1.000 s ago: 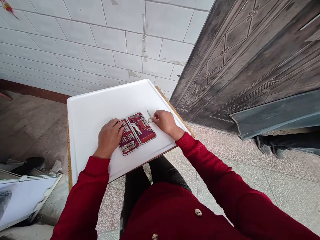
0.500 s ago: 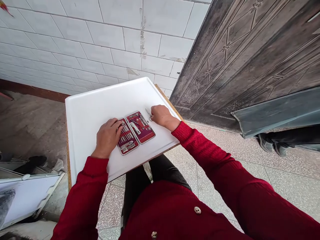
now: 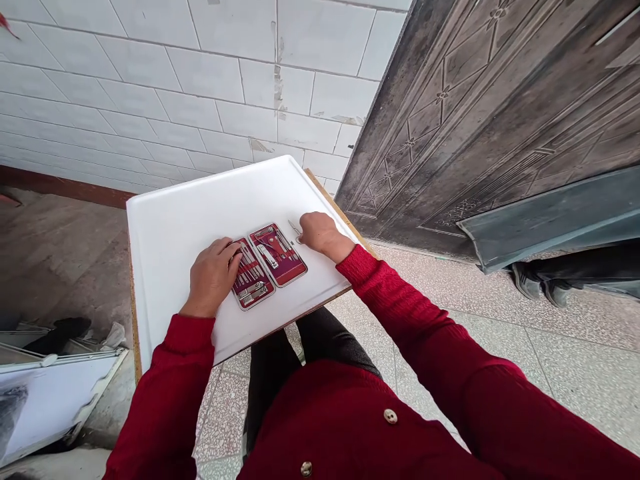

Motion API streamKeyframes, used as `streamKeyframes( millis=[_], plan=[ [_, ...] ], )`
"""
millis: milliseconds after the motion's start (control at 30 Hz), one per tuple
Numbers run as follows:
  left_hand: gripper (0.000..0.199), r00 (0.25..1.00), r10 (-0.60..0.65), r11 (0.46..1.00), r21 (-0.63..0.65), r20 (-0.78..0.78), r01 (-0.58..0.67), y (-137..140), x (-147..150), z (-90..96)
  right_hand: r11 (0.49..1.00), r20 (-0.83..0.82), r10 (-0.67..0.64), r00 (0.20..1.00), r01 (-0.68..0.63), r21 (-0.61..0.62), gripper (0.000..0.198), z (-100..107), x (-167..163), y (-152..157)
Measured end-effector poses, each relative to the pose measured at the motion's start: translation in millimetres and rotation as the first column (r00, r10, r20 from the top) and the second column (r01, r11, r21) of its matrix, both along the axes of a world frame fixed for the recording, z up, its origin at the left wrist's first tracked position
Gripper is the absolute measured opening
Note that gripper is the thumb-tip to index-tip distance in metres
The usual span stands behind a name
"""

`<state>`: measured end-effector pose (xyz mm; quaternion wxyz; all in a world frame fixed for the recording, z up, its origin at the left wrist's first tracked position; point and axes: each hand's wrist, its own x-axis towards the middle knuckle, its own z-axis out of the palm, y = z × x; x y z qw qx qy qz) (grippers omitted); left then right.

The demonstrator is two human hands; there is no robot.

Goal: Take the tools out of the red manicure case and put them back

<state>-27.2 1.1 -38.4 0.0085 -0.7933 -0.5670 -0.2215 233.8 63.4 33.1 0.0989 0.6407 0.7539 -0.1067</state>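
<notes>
An unfolded manicure case point(image 3: 291, 273) with a dark red lining lies on a white board. Nail clippers point(image 3: 268, 257) and several slim metal tools sit in its two halves. My left hand point(image 3: 210, 273) is at the left half, with its fingers curled over the outer edge and covering some tools. Just beyond the right half, my right hand point(image 3: 320, 233) is closed around small scissors point(image 3: 294, 227). Their thin tips point up and left, while most of the handles are hidden under my fingers.
The white board point(image 3: 200, 207) has a raised rim and rests on a wooden top. Behind it stands a white tiled wall point(image 3: 225, 80); a dark carved door point(image 3: 450, 127) is to the right. Someone's shoes point(image 3: 540, 285) show at far right, and white panels point(image 3: 55, 393) lean at lower left.
The view has shifted slightly, moving the whole scene a little left. My right hand has turned slightly over the scissors, hiding more of their handles. My left hand stays on the case.
</notes>
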Motion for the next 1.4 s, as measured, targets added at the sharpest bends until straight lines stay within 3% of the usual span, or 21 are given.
streamKeyframes(
  millis=[267, 433, 733, 1100, 1400],
  plan=[
    [0.037, 1.000, -0.002, 1.000, -0.015, 0.004, 0.002, -1.7, 2.3, 3.5, 0.998, -0.087, -0.050, 0.995, 0.047, -0.033, 0.029, -3.1, 14.3, -2.2],
    [0.037, 1.000, 0.003, 1.000, -0.028, 0.005, -0.003, -2.3, 2.5, 3.6, 0.996, -0.196, -0.053, 0.979, 0.038, -0.077, 0.017, 3.4, 19.8, -30.2],
    [0.037, 1.000, 0.008, 0.999, -0.049, 0.017, -0.007, -3.5, 5.6, 4.7, 0.988, -0.091, 0.045, 0.995, -0.057, -0.142, 0.018, 0.4, 12.7, -78.6],
    [0.034, 1.000, 0.003, 0.999, -0.052, 0.022, -0.001, -5.9, 8.9, 6.4, 0.987, 0.031, 0.087, 0.996, -0.082, -0.141, 0.023, 5.4, -6.4, -79.1],
    [0.035, 1.000, -0.001, 0.999, -0.054, 0.027, 0.002, -7.0, 10.3, 7.5, 0.993, -0.022, 0.032, 0.999, -0.035, -0.109, 0.026, -3.0, -23.0, -68.2]
  ],
)
